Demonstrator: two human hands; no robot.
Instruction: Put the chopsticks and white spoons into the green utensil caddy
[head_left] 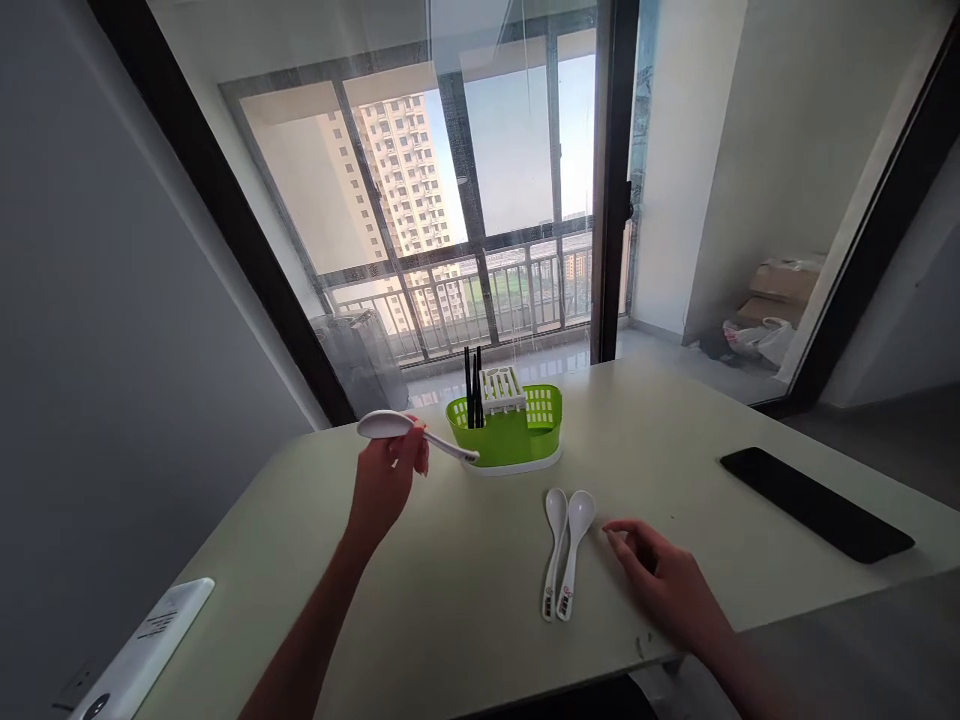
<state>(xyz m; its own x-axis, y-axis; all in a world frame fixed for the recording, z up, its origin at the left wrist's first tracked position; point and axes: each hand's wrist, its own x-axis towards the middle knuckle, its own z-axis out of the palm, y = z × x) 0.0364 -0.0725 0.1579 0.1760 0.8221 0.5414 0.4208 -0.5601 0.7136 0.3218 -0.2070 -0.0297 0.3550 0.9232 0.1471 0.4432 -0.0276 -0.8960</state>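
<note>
My left hand (pixel 390 470) is closed on the handle of a white spoon (pixel 386 425), raised above the table with its bowl to the left and its handle sloping down to the right. Just beyond the handle's end stands a green utensil holder (pixel 499 440) with a white base and a white slotted insert (pixel 502 388). Several black chopsticks (pixel 473 390) stand upright in its left part. Two more white spoons, one slimmer (pixel 555 550) and one wider (pixel 577 550), lie side by side, bowls away from me. My right hand (pixel 660 575) hovers right of them, fingers loosely curled and apart, holding nothing.
On the right of the pale table (pixel 465 600) lies a flat black object (pixel 814 503). A white device (pixel 150 650) rests at the left edge. Behind the table are a glass door with a dark frame (pixel 611 180) and a balcony; cardboard boxes (pixel 784 285) sit at the far right.
</note>
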